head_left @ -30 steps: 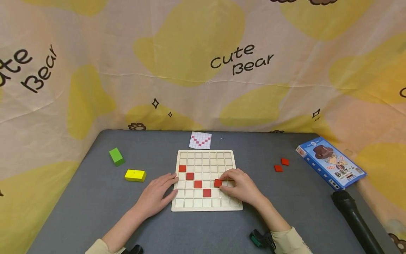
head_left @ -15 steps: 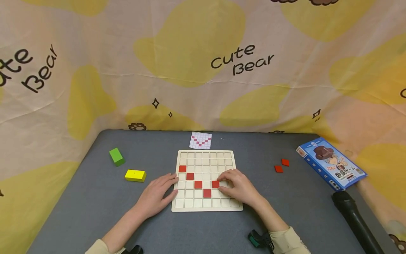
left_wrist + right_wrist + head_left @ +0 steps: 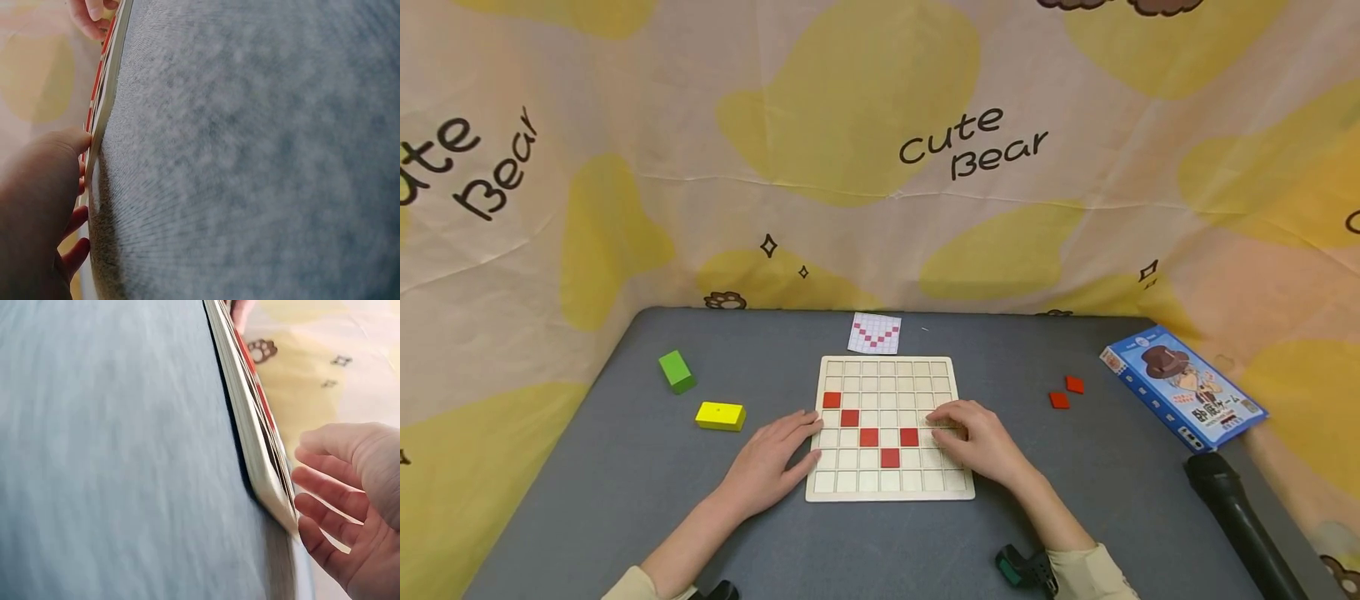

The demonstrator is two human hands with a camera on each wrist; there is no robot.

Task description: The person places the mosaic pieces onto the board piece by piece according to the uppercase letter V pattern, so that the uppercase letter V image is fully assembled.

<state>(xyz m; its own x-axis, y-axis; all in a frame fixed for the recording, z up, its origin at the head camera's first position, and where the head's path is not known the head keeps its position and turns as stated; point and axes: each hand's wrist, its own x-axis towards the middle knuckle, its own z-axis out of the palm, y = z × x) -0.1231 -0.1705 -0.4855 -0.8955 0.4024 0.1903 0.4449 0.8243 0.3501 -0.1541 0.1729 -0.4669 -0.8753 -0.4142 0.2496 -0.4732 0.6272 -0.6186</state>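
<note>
- The right hand has let go of the red tile — half a second ago we saw its fingertips on it, and now they are apart, just to its right.
- That tile now lies in a cell of the white board, between our two hands; a second ago it was pinched and tilted there.
- The right hand is empty, its fingers loosely bent; we cannot tell whether they touch the board.
- The left hand has not shifted: fingers relaxed and spread, gripping nothing, touching the board's left edge.
- Four more red tiles step down across the board between the hands, so we count five in place.
- We judge that the new one starts the rising side of the V on the small card, beyond both hands.
- Two loose tiles lie on the worktop to the right of the right hand — two marks seem left to fill, so the count appears to fit.
</note>
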